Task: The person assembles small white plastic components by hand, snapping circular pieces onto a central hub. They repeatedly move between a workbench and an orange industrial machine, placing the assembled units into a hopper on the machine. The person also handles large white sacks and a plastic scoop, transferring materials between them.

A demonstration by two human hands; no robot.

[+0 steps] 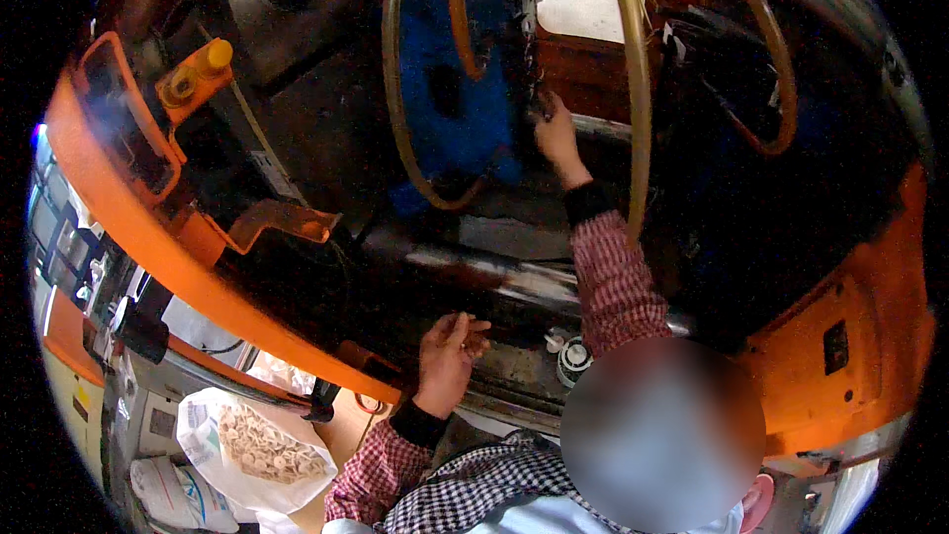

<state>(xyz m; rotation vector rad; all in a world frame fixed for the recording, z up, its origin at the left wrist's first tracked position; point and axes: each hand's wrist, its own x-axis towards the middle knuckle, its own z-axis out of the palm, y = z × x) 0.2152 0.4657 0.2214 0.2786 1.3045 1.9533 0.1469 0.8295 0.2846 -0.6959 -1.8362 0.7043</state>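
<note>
My right hand (559, 143) reaches deep into the machine. Its fingers are bent against the dark right edge of a large blue metal block (484, 124), and whatever they pinch there is too dark to make out. Nearer to me, my left hand (447, 361) hovers over the front ledge of the machine, fingers loosely bent and apart, with nothing visible in it. A shiny metal bar (534, 282) runs across between the two hands. Beside my right sleeve, a small white-topped round container (573, 361) stands on the dark ledge (514, 364).
Yellowish hoses (638, 89) hang down around the block and my right arm. An orange frame (237, 287) curves along the left, and an orange panel (840, 356) stands at the right. At lower left is an open white bag (203, 425) of small beige pieces.
</note>
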